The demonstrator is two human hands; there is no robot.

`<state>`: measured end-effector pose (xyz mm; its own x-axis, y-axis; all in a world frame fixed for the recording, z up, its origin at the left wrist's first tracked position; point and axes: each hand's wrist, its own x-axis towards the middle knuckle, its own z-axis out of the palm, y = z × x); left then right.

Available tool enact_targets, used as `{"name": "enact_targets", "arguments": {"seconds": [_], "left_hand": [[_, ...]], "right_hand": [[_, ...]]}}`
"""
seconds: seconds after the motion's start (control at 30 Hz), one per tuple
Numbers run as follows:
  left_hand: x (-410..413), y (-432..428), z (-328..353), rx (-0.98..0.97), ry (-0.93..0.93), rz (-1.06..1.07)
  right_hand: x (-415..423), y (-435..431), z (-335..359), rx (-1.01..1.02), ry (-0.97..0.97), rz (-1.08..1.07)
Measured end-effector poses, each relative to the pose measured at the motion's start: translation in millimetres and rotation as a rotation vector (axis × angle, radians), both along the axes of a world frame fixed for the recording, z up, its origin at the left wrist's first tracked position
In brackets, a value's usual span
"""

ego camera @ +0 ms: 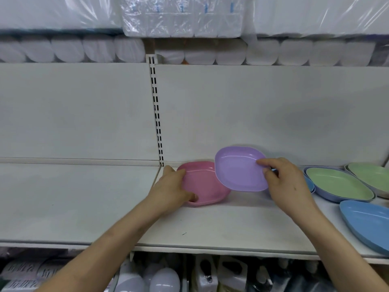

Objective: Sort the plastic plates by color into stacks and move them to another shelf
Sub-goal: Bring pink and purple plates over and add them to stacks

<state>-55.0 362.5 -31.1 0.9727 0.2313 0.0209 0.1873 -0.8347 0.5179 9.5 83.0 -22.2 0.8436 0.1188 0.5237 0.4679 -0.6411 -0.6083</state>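
- Closest to us, our two bare forearms come up from the bottom edge and reach over the front lip of the white shelf.
- Under that lip we catch blurred packaged goods and a few pale rounded bulbs, too soft to read.
- Our left hand is on the pink plate, fingers curled over its left rim and thumb tucked in at the near edge, so it's clamped on that plate, which sits flat on the shelf.
- Our right hand pinches the purple plate by its right rim, thumb on top, fingers folded beneath.
- The purple plate is tilted, raised off the shelf, and its lower left edge overlaps the pink plate's right side; whether the two touch, we cannot tell.
- To the right there's a green plate nested in a bluish-purple one, with a sliver of blue showing just behind our right hand.
- Further right another green plate is cut off by the frame.
- Nearer the front, a blue plate lies by the shelf's right edge.
- A slotted upright divides the grey back panel, just behind the pink plate.
- Up top, wrapped white paper rolls run in a row beneath plastic-covered packs.
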Motion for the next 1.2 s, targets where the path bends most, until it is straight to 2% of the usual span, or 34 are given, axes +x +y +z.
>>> {"name": "enact_targets", "arguments": {"seconds": [0.2,0.37,0.6,0.87,1.2], "left_hand": [[-25,8,-2,-0.191,-0.245,0.068],[-57,36,-2,-0.244,-0.283,0.161],[-125,108,6,-0.238,-0.346,0.275],[-248,230,7,-0.216,-0.441,0.45],[-465,414,12,-0.035,-0.493,0.755]], "right_hand": [[1,2,-1,0.071,0.062,0.06],[-6,36,-4,0.134,0.178,0.173],[-42,121,-1,0.1,0.234,0.368],[-115,277,10,0.068,0.188,0.578],[-254,513,8,0.027,0.132,0.917]]}}
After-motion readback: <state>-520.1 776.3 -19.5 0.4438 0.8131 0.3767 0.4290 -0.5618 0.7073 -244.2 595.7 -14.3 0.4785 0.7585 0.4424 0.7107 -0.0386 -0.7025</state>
